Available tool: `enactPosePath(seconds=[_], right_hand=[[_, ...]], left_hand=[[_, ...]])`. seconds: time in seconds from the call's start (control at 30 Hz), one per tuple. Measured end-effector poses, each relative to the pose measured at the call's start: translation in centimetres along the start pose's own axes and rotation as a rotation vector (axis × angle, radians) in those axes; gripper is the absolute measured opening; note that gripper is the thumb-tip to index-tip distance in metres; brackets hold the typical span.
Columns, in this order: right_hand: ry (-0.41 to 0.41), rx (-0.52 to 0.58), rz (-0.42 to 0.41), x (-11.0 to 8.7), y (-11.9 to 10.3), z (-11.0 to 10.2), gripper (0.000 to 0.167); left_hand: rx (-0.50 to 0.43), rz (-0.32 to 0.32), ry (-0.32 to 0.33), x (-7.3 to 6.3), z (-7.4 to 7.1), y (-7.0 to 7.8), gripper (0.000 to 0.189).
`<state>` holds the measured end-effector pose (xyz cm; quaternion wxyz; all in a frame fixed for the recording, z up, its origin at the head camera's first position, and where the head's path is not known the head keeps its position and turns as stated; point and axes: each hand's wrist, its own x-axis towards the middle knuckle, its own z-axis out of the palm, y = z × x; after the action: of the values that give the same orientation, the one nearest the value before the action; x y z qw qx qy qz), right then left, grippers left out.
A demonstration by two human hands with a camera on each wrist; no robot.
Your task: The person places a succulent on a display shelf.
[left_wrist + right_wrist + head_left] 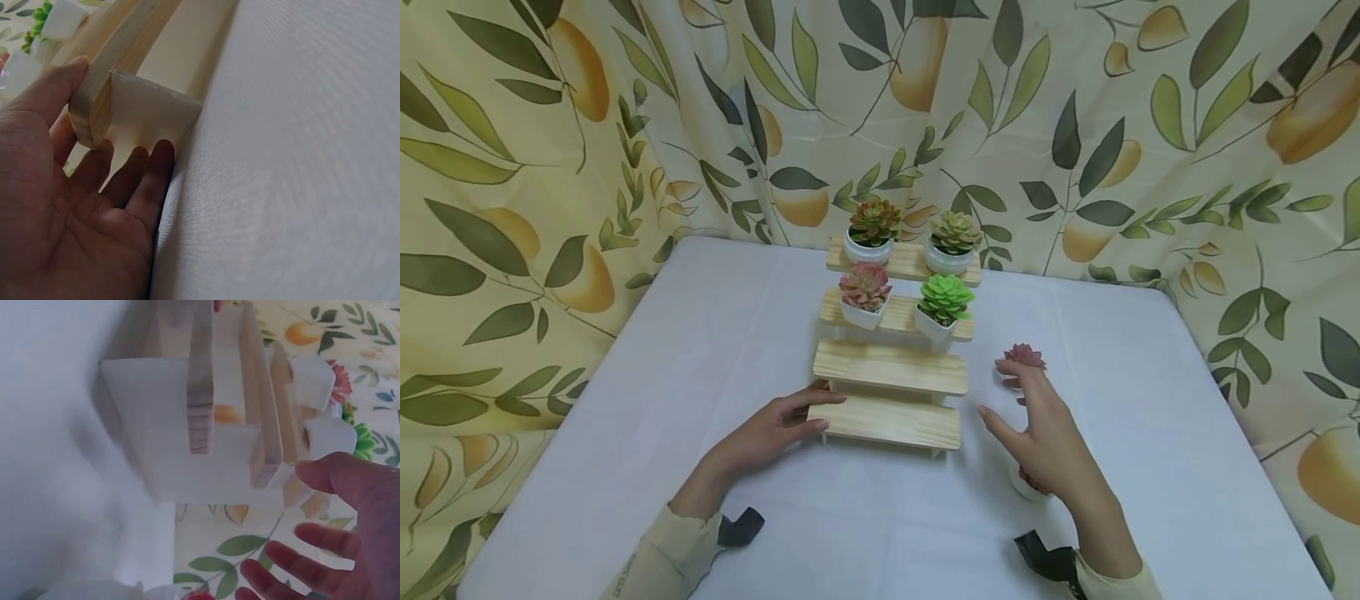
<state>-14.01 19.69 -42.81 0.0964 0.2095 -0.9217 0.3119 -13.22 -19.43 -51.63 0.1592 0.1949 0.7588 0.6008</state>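
Note:
A tiered plant stand with pale wooden shelves (890,367) and white side supports stands mid-table. My left hand (767,433) grips the left end of its lowest shelf (887,422); in the left wrist view fingers lie on both sides of the board end (94,109). To the stand's right, my right hand (1045,433) is spread and holds nothing, its thumb apart from the fingers. Just beyond its fingertips is a dark pink succulent (1026,356), its pot mostly hidden. Another white pot (1026,487) with something red in it is partly covered by that hand.
On the top shelf sit a red-green succulent (874,223) and a pale green one (955,232). The second shelf bears a pink succulent (865,287) and a bright green one (945,298). A white cloth covers the table (715,333); a leaf-and-fruit-patterned curtain (865,125) hangs behind.

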Motion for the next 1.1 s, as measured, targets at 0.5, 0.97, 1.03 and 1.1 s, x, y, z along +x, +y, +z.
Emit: enactPosePath(seconds=[0.5, 0.97, 1.03, 1.1], right_hand=[[-0.030, -0.094, 0.099, -3.7, 1.7, 0.3, 0.035], [0.015, -0.091, 0.098, -5.5, 2.6, 1.6, 0.033], [0.027, -0.088, 0.096, -5.7, 2.8, 1.7, 0.034], [0.042, -0.086, 0.089, -5.9, 2.9, 1.9, 0.035]], left_hand=[[0.001, -0.023, 0.007, 0.0, -0.1, 0.2, 0.039], [0.012, -0.020, 0.010, 0.0, 0.0, 0.0, 0.039], [0.007, -0.017, 0.009, 0.0, 0.0, 0.0, 0.039], [0.006, -0.012, 0.007, 0.0, 0.0, 0.0, 0.039]])
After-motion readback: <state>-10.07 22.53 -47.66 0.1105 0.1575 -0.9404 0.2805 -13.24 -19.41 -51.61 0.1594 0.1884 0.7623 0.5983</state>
